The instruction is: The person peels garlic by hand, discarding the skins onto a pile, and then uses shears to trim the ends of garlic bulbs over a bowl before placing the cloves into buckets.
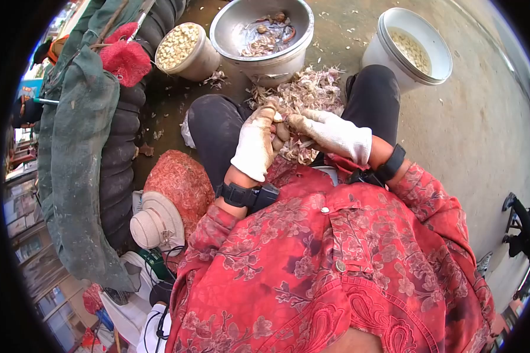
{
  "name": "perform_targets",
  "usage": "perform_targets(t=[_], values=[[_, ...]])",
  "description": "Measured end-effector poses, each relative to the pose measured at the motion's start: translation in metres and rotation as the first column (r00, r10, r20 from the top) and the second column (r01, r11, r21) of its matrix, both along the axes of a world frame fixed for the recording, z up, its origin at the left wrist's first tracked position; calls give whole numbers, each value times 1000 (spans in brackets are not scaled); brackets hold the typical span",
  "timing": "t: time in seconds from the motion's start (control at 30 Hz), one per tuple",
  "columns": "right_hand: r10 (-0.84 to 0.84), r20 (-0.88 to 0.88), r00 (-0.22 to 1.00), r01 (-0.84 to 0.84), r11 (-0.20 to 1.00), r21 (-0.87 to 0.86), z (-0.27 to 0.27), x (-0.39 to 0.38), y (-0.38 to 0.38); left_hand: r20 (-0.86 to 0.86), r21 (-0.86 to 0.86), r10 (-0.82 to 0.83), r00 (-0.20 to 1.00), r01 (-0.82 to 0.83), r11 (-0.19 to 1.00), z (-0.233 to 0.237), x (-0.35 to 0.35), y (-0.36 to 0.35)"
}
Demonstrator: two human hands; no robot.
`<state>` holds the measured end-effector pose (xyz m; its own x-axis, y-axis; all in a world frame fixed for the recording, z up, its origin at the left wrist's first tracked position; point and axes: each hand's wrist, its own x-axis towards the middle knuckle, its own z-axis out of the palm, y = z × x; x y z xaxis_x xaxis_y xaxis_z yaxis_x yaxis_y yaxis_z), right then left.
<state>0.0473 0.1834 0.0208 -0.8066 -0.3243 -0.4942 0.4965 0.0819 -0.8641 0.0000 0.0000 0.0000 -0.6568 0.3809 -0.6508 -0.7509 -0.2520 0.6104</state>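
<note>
Both hands wear white knit gloves with dirty fingers and meet between the knees. My left hand (pixel 258 141) has its fingers curled around a small piece of garlic (pixel 278 117). My right hand (pixel 333 132) is closed at the same piece, its fingertips touching it from the other side. Below and behind the hands lies a heap of papery garlic skins (pixel 315 88). Beyond it stands a metal basin (pixel 229 29) on a white bucket, holding skins and a few dark items.
Peeled cloves fill a small bucket (pixel 178 46) at the back left. More cloves sit in liquid in a white bucket (pixel 439 50) at the right. A red mesh sack (pixel 179 176) with a beige hat (pixel 153 223) and stacked black tyres (pixel 121 153) stand left.
</note>
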Motion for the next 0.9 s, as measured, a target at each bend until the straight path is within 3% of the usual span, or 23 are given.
perform_targets(t=[0.07, 0.3, 0.37, 0.5, 0.6, 0.67, 0.8, 0.9], values=[[-9, 20, 1000, 9, 1000, 11, 5, 0, -2, 1, 27, 81, 997, -81, 996, -2, 1, 3], [1, -149, 989, 17, 992, 122, -16, 0, -5, -92, -16, 107, 990, -109, 994, -1, 10, 17], [-13, -22, 1000, 13, 1000, -19, -26, -1, -4, -57, -9, 94, 994, -95, 995, -8, 8, 15], [-60, 36, 998, 61, 997, -43, -13, 1, -5, -67, -32, 84, 994, -86, 996, -8, 11, 15], [-24, 136, 990, 25, 1000, -7, -7, 1, 0, 18, -2, 74, 997, -74, 997, -7, 9, 12], [-46, 198, 979, 61, 996, -71, -1, 2, 1, 61, 38, -10, 998, 8, 999, -6, 11, 8], [-117, 205, 972, 151, 976, -158, -5, 3, -3, 23, 41, -25, 999, 24, 999, -2, 18, 8], [-100, 217, 971, 135, 978, -158, 9, 3, 2, 32, 176, -44, 998, 38, 984, -5, 16, 7]])
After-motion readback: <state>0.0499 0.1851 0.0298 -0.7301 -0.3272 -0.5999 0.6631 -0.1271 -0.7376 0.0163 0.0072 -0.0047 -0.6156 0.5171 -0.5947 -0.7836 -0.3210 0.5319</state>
